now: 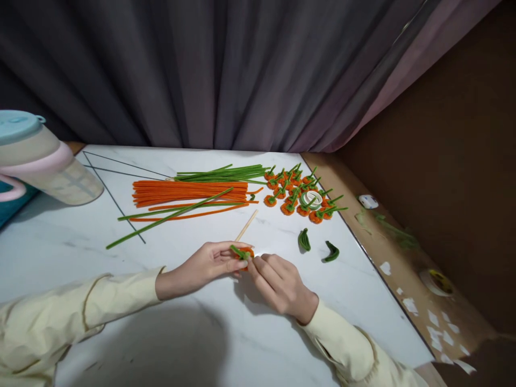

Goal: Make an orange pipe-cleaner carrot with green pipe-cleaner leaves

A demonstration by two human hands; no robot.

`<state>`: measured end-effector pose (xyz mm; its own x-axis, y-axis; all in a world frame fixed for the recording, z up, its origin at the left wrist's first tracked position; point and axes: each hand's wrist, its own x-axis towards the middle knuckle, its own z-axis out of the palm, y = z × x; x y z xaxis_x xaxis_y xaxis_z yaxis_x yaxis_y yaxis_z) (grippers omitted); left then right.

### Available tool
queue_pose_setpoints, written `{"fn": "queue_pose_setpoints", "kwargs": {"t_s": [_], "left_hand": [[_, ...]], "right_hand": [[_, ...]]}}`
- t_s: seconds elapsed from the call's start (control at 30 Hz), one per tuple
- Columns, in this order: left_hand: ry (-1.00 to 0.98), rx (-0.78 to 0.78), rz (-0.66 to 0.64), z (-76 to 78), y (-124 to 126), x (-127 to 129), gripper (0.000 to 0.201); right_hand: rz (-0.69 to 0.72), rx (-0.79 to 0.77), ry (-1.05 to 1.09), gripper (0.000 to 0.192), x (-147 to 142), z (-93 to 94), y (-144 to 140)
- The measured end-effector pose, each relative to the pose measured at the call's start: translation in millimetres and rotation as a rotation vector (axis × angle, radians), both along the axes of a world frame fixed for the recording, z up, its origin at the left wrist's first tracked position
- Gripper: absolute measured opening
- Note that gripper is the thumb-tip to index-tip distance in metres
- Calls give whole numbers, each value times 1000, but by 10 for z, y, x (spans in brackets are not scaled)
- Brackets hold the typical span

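Note:
Over the middle of the white table, my left hand pinches a small round orange pipe-cleaner piece with a green top between thumb and fingers. My right hand is closed against its right side, fingertips gripping its edge; they hide part of it. A thin wooden stick lies just beyond the left fingers. Two dark green curled pipe-cleaner pieces, one folded and one bent, rest right of my right hand. Behind them stands a cluster of similar orange pieces with green stalks.
Orange pipe cleaners lie bundled behind my hands, green ones beyond. White rings sit among the finished-looking pieces. A large cup stands at left. Paper scraps and a tape roll lie on the brown strip at right.

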<state>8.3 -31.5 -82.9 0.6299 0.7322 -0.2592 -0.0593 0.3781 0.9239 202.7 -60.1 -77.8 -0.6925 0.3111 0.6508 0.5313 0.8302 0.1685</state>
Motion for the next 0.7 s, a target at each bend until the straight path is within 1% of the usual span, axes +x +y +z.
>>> {"fn": "queue_pose_setpoints", "kwargs": {"t_s": [0.07,0.13,0.2,0.27,0.37,0.43,0.53,0.63,0.7], "left_hand": [[1,1,41,4,-5,-7,38],[9,25,66,8,6,-25,38],[13,56,88,7,20,-44,37],[9,73,100,-2,28,-55,38],[-18,89,112,-24,21,-58,38],[-40,119,124,-35,7,-55,31],[-37,148,134,-39,-11,-50,23],[-7,138,119,-24,-20,-43,24],[-9,136,105,-9,-20,-40,25]], "right_hand": [[15,-130,75,19,-13,-46,9],[15,-314,234,22,-12,-83,17],[19,-466,410,20,-10,-88,16],[22,-568,531,15,-17,-61,5],[6,-708,616,10,-46,-2,-20],[-16,-792,635,7,-69,18,-33],[-41,-841,641,5,-97,3,-49],[-31,-808,635,8,-111,-26,-69],[5,-783,615,12,-104,-23,-77]]}}
